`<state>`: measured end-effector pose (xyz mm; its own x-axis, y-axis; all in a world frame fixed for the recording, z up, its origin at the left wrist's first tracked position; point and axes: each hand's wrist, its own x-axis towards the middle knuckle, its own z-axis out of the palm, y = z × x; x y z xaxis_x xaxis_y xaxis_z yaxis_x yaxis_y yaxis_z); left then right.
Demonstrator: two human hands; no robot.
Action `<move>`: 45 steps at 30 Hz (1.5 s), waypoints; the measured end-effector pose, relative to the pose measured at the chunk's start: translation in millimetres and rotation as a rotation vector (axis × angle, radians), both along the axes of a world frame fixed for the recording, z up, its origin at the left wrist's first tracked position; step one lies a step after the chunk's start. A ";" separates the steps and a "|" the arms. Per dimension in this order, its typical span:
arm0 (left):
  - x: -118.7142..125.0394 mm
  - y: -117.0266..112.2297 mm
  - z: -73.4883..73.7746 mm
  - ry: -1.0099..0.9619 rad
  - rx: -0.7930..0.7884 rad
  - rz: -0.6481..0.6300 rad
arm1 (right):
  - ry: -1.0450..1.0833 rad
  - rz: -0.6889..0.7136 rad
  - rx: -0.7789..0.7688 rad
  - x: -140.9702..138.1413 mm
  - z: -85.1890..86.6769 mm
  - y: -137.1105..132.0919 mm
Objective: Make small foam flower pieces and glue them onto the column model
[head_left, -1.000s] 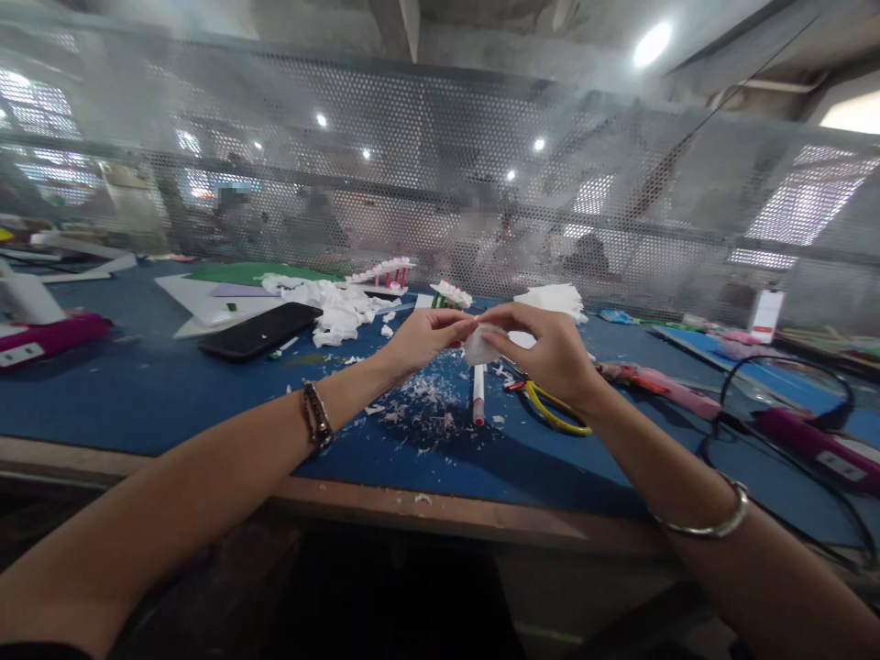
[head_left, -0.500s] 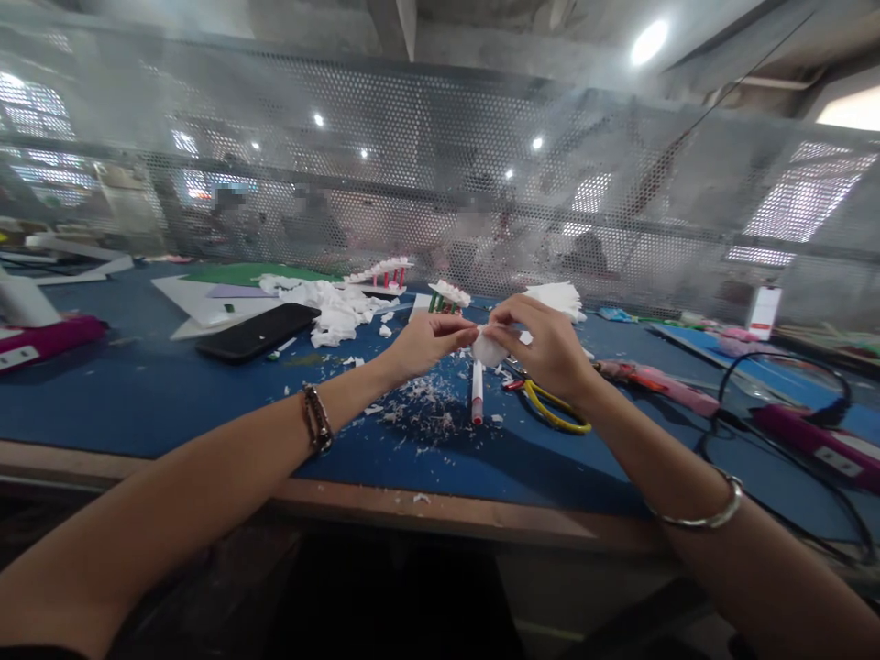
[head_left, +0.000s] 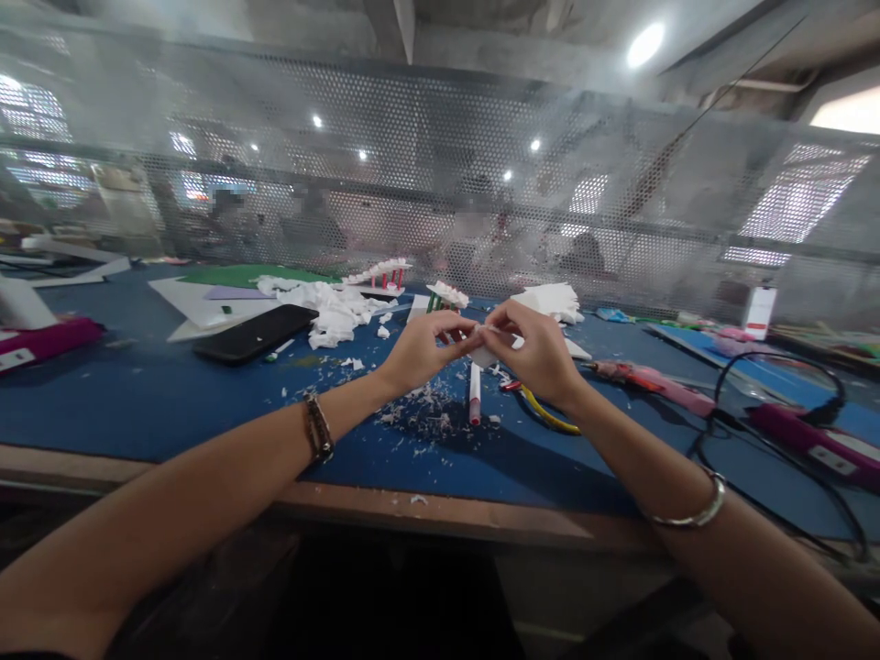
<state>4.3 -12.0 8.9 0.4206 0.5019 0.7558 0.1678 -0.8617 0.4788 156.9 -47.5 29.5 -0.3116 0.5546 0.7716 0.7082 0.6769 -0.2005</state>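
Observation:
Between my two hands is a small white piece of paper [head_left: 485,356], mostly covered by my fingers. My left hand [head_left: 434,346] pinches its left edge with thumb and forefinger. From the other side my right hand [head_left: 537,353] grips it, fingertips meeting those of the left. Just below lies a white marker [head_left: 475,396] with a red end, pointing towards me. White paper scraps [head_left: 427,412] are strewn around it on the blue tabletop [head_left: 226,412]. Yellow-handled scissors [head_left: 550,417] lie partly hidden under my right wrist.
Left are a black phone [head_left: 256,334], crumpled white paper [head_left: 334,312] and a green sheet [head_left: 254,274]. Small paper models [head_left: 385,272] stand at the back. To the right lie a pink glue gun [head_left: 653,385], a black cable [head_left: 719,403] and a magenta power strip [head_left: 811,445].
My hands have drawn closer together over the paper, and less of it shows. My right hand has shifted slightly left and covers more of the scissors' handles.

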 end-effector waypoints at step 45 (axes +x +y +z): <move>1.6 -11.3 2.0 -0.247 0.024 -0.048 | 0.564 0.237 -0.259 -11.5 1.4 -6.9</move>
<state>5.9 -23.3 10.9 0.2444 0.4667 0.8500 0.0066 -0.8773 0.4798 145.5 -54.4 30.9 -0.0350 0.7102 0.7031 0.2849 0.6815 -0.6741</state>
